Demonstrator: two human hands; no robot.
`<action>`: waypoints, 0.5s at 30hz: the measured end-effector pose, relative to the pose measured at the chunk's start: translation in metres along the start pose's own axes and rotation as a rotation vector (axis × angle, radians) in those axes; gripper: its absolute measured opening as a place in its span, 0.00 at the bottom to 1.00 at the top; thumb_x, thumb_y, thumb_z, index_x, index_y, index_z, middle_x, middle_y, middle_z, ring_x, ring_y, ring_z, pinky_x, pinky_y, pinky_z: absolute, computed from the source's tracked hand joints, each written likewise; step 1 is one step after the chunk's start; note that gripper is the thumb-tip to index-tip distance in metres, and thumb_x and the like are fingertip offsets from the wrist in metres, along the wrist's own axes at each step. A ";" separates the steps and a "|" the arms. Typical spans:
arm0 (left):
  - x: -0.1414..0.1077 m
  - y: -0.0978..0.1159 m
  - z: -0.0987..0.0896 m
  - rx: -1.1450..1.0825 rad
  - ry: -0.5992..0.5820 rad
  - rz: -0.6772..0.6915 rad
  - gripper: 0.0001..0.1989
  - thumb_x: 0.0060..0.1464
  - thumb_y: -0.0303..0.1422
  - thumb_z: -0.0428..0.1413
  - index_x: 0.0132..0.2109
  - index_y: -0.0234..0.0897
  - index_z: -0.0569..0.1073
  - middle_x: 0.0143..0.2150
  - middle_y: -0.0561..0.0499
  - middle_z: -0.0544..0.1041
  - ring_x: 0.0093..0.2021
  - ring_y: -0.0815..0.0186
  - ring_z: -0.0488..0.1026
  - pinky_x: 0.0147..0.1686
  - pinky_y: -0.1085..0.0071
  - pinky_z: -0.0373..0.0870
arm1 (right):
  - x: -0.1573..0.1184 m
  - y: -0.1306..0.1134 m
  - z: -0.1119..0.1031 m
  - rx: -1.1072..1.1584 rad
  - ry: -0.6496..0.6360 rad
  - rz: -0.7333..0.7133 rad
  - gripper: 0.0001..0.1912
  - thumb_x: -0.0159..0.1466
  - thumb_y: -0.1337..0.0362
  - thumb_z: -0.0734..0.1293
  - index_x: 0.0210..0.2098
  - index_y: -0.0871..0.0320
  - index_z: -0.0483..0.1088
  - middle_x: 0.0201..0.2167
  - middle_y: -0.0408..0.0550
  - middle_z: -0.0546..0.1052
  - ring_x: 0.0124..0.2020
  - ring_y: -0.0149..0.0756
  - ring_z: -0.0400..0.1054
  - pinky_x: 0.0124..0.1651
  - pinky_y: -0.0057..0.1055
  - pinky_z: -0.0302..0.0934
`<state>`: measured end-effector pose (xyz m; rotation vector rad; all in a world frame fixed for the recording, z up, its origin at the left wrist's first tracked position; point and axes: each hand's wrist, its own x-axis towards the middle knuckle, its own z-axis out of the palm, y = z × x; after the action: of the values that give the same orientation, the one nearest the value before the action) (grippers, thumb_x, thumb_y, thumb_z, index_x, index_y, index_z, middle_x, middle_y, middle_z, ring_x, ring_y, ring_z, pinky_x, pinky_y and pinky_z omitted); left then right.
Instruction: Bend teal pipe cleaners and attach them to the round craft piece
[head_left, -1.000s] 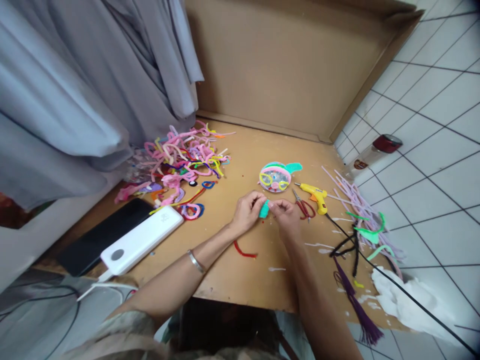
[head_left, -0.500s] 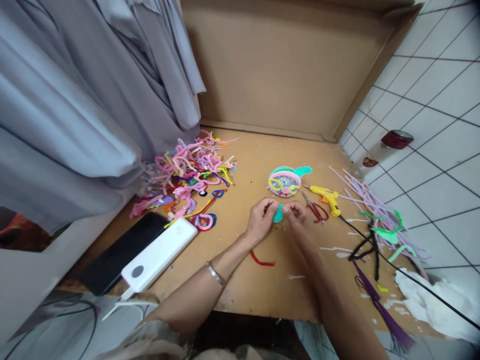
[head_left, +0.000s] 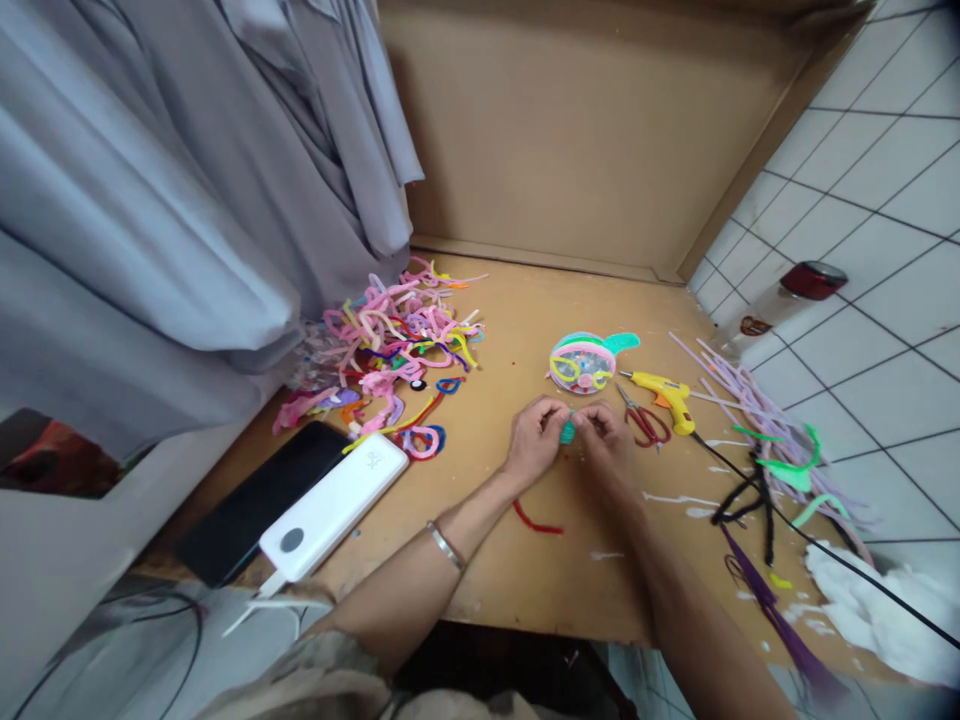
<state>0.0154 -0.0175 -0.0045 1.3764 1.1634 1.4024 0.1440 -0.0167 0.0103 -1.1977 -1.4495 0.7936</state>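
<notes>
A small teal fuzzy piece (head_left: 568,430) is pinched between my two hands over the middle of the table. My left hand (head_left: 538,438) grips its left side, fingers closed. On its right side my right hand (head_left: 604,436) is closed at its upper edge. Just beyond the hands sits a round clear item (head_left: 583,364) trimmed with pink, yellow and teal fuzzy stems. Red-handled pliers (head_left: 646,422) and a yellow glue gun (head_left: 667,397) lie to the right. A red stem (head_left: 537,524) rests nearer the front edge.
Colourful fuzzy stems (head_left: 397,330) are heaped at the left, behind a black phone (head_left: 262,500) and a white power bank (head_left: 334,507). Purple stems (head_left: 765,415), a bottle (head_left: 780,300), a purple tassel (head_left: 780,625) and white fluff (head_left: 885,610) are at the right.
The whole view has shifted, so the table items appear slightly further right. My hands have drawn closer together, and less of the teal piece shows between them.
</notes>
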 end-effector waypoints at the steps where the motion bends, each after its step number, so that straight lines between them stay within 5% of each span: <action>1: 0.001 -0.001 0.000 -0.025 -0.019 -0.021 0.13 0.57 0.42 0.54 0.31 0.36 0.71 0.29 0.52 0.73 0.32 0.67 0.69 0.35 0.71 0.66 | 0.000 0.001 0.000 0.005 0.008 0.005 0.14 0.58 0.52 0.70 0.24 0.54 0.70 0.24 0.43 0.69 0.29 0.35 0.62 0.33 0.32 0.56; 8: 0.009 -0.013 -0.002 -0.200 -0.066 -0.082 0.26 0.57 0.55 0.52 0.31 0.35 0.71 0.27 0.52 0.72 0.30 0.68 0.67 0.34 0.71 0.67 | 0.003 0.006 -0.001 0.164 0.005 0.147 0.17 0.55 0.49 0.71 0.24 0.54 0.69 0.23 0.42 0.70 0.27 0.33 0.62 0.33 0.31 0.58; 15: 0.008 -0.013 -0.002 -0.233 -0.077 -0.110 0.24 0.52 0.54 0.59 0.32 0.35 0.72 0.27 0.53 0.72 0.29 0.69 0.67 0.33 0.73 0.67 | 0.005 0.002 -0.002 0.110 0.003 0.106 0.17 0.54 0.49 0.72 0.22 0.54 0.69 0.23 0.42 0.69 0.27 0.34 0.61 0.32 0.31 0.57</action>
<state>0.0126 -0.0071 -0.0152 1.1747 0.9776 1.3484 0.1464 -0.0116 0.0100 -1.1984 -1.3307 0.9317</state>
